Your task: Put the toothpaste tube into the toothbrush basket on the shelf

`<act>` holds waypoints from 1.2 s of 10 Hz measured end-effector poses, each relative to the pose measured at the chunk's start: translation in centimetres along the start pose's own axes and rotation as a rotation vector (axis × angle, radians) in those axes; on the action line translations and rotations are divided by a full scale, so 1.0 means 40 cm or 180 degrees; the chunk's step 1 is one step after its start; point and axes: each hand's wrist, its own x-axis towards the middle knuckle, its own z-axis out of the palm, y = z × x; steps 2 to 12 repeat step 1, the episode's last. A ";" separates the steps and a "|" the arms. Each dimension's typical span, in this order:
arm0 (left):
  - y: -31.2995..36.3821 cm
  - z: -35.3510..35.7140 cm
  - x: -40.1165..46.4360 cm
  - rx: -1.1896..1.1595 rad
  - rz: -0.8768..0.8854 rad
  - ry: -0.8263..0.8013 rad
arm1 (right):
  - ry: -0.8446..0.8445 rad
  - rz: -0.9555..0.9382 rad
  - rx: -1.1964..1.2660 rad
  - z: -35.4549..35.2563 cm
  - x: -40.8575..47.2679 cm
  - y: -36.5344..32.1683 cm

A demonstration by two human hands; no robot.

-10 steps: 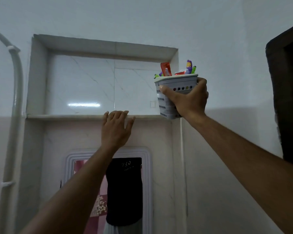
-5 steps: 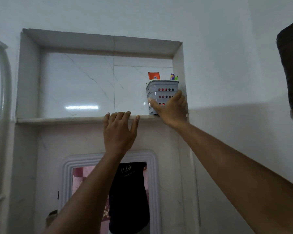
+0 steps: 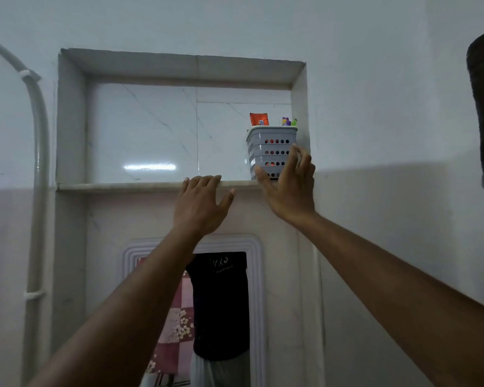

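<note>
Grey plastic basket [image 3: 271, 153] with the little round holes sits at the right end of the marble shelf [image 3: 123, 186], tucked close to the side wall of the niche, and the orange toothpaste tube [image 3: 259, 119] is poking up out of its top next to a couple of toothbrushes [image 3: 289, 122], so I'd say the job is basically done. Right hand [image 3: 289, 188] is open, fingers spread, grip on nothing, palm just beside the basket's front corner, maybe brushing it, hard to tell. Left hand [image 3: 200, 202] is open too, fingertips resting on the shelf's front edge. If it were me, I'd pull the right hand straight back and down, not sideways, so a finger doesn't hook the rim and tip the thing off. A small nudge inward first wouldn't hurt, since the base looks near the edge.
</note>
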 end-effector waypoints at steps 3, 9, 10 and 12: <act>0.013 -0.055 -0.014 -0.0094 -0.0106 -0.0184 | 0.0193 -0.0332 0.0316 -0.039 -0.053 -0.005; 0.013 -0.055 -0.014 -0.0094 -0.0106 -0.0184 | 0.0193 -0.0332 0.0316 -0.039 -0.053 -0.005; 0.013 -0.055 -0.014 -0.0094 -0.0106 -0.0184 | 0.0193 -0.0332 0.0316 -0.039 -0.053 -0.005; 0.013 -0.055 -0.014 -0.0094 -0.0106 -0.0184 | 0.0193 -0.0332 0.0316 -0.039 -0.053 -0.005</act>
